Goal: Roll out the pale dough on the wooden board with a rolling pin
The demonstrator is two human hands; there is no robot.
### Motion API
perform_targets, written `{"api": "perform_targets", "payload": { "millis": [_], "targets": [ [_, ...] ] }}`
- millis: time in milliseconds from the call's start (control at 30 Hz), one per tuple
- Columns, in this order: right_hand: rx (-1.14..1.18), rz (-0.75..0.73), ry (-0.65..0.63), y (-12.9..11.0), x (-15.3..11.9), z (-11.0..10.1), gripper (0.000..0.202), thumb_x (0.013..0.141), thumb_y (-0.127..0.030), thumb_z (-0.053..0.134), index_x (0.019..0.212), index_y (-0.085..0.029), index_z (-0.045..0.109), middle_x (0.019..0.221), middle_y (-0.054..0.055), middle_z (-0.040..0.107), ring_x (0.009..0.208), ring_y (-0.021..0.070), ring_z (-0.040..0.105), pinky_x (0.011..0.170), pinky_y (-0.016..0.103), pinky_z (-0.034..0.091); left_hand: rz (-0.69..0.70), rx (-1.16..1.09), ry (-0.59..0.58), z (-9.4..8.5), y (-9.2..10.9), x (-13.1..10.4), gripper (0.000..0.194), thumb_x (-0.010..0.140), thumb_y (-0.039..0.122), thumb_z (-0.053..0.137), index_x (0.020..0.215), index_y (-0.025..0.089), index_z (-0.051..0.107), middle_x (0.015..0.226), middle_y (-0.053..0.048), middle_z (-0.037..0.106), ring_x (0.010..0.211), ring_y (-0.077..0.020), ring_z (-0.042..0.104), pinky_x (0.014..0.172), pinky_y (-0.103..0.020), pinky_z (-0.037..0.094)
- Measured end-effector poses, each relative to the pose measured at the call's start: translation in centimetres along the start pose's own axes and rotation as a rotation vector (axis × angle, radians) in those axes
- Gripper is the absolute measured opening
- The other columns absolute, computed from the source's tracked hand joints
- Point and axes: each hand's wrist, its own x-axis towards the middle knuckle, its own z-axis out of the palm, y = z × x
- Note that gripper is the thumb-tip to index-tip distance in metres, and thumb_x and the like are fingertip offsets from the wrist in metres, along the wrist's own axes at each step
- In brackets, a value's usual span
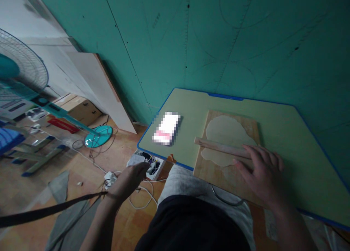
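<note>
A sheet of rolled dough (225, 129) lies flat on a wooden board (206, 167) that rests on the green table. Across the dough lies a wooden rolling pin (216, 145). My right hand (262, 167) is on the pin's right end, thumb on the near side and fingers over the far side. Away from the table, my left hand (136, 172) hangs in the air beyond the near left edge; its fingers are dark and partly hidden, and what they hold, if anything, cannot be made out.
A blurred-out phone (166, 129) lies on the table (188, 105), left of the board. Below the table's left edge is a white box of cables (153, 167). A teal fan (54, 109) stands on the floor at the left, near a cardboard box (79, 109). A green wall rises behind.
</note>
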Motion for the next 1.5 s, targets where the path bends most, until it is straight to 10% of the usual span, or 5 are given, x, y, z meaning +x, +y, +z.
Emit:
{"api": "perform_targets", "payload": {
  "millis": [467,733,900,1267,1500],
  "targets": [
    [0.001,0.035,-0.051,-0.7,0.1,-0.3,0.042,0.099,-0.043,0.050,0.132,-0.018,0.056,0.127,0.017,0.066,0.122,0.0349,0.055,0.108,0.054,0.035,0.433,-0.156,0.194,-0.5,8.6,4.0,0.033,0.093,0.024,0.045,0.099,0.021,0.077,0.076,-0.006,0.075,0.066,-0.0173,0.070,0.063,-0.028,0.057],
    [-0.030,0.064,-0.148,-0.9,0.0,-0.8,0.051,0.099,-0.038,0.050,0.147,-0.020,0.049,0.142,0.016,0.061,0.139,0.0362,0.047,0.115,0.059,0.031,0.817,0.088,0.146,5.8,16.2,9.0,0.037,0.101,0.016,0.044,0.132,0.018,0.063,0.135,-0.015,0.067,0.132,-0.0288,0.058,0.107,-0.054,0.050],
    [-0.046,0.033,-0.239,0.0,0.9,-1.2,0.057,0.102,-0.044,0.047,0.152,-0.016,0.046,0.156,0.019,0.049,0.150,0.0357,0.037,0.120,0.061,0.028,0.750,0.418,0.053,9.5,17.6,11.6,0.049,0.102,0.041,0.054,0.145,0.017,0.054,0.147,-0.020,0.058,0.140,-0.0370,0.050,0.116,-0.061,0.037],
    [-0.034,0.197,-0.443,3.1,9.8,1.4,0.046,0.106,-0.038,0.036,0.142,-0.020,0.059,0.154,0.014,0.053,0.136,0.0334,0.055,0.112,0.052,0.042,0.556,0.557,0.151,9.3,21.1,19.6,0.048,0.104,0.050,0.046,0.132,0.014,0.062,0.145,-0.022,0.059,0.132,-0.0350,0.057,0.104,-0.048,0.047],
    [-0.063,0.159,-0.507,2.9,9.4,0.7,0.046,0.104,-0.030,0.035,0.143,-0.017,0.057,0.150,0.014,0.056,0.138,0.0296,0.051,0.117,0.047,0.034,0.633,0.512,0.123,9.9,20.4,15.0,0.037,0.106,0.045,0.043,0.119,0.018,0.066,0.132,-0.016,0.066,0.121,-0.0309,0.061,0.098,-0.046,0.051]
  ]
}}
